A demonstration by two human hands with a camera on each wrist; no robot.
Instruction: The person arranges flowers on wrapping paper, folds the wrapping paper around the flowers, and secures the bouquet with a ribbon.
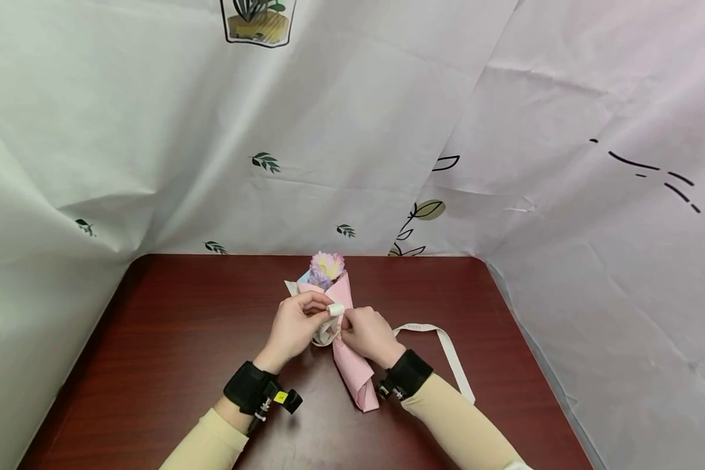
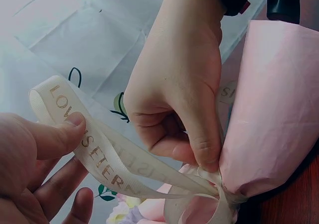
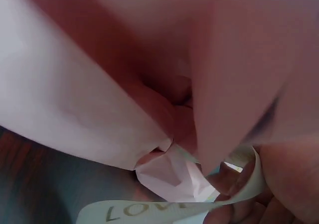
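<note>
A small bouquet in pink wrapping paper [image 1: 352,373] lies on the table, its pink, yellow and purple flowers [image 1: 327,266] pointing to the far side. Cream ribbon [image 2: 94,149] with gold lettering is looped at the bouquet's narrow waist. My left hand [image 1: 294,326] pinches a raised ribbon loop between thumb and fingers, left of the waist. Close against the paper, my right hand [image 1: 371,334] pinches the ribbon at the tie with thumb and bent forefinger. In the right wrist view, the blurred right hand [image 3: 239,74] covers most of the tie.
A long ribbon tail [image 1: 455,359] curves over the dark red table [image 1: 170,339] to the right, passing beside the right forearm. Pale printed fabric [image 1: 341,130] hangs behind the table and along its sides. Each wrist wears a black strap with a camera.
</note>
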